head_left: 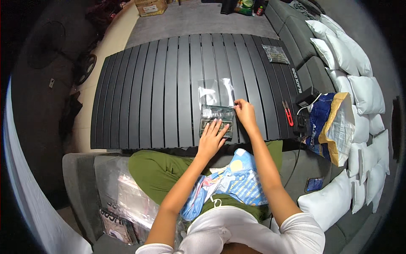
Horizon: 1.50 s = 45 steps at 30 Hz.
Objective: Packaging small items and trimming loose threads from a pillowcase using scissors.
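On the slatted black table (160, 93), the left hand (210, 139) lies flat with fingers spread over the lower part of a dark item (216, 113) inside a clear plastic bag (215, 98), while the right hand (245, 112), its forearm reaching forward, pinches the bag's right edge.

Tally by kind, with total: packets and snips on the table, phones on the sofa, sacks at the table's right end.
Packets: 2, the near packet under the left hand and the far packet
Snips: 1
Phone: 1
Sack: 1
Total: 5
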Motion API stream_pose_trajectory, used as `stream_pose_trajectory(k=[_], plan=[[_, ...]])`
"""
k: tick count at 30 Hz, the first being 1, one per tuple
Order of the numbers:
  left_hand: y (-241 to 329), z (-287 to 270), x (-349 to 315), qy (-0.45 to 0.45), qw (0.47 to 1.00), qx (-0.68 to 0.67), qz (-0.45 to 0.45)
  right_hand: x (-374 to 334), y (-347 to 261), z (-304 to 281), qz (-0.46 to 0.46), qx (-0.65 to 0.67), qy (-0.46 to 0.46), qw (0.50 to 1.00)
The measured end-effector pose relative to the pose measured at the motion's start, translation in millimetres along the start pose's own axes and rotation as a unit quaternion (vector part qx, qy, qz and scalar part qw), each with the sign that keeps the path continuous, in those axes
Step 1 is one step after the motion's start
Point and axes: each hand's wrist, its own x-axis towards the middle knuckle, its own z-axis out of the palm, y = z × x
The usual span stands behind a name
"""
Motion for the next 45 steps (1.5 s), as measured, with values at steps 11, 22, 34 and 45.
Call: stream_pose_trajectory(k=[11,22,34,45], plan=[[9,8,1,0.023,0.999,0.006,-0.042,-8,-1,-1,0.012,-0.011,0.008,1.0],[10,9,-2,0.016,0.999,0.002,-0.033,2,8,2,-0.008,-0.037,-0.004,0.999],[8,11,-4,0.024,0.999,-0.005,-0.046,-13,-6,-5,0.054,0.05,-0.01,0.997],[9,11,-2,0.037,0.999,-0.003,-0.037,-28,-9,-20,-0.027,0.019,-0.107,0.994]])
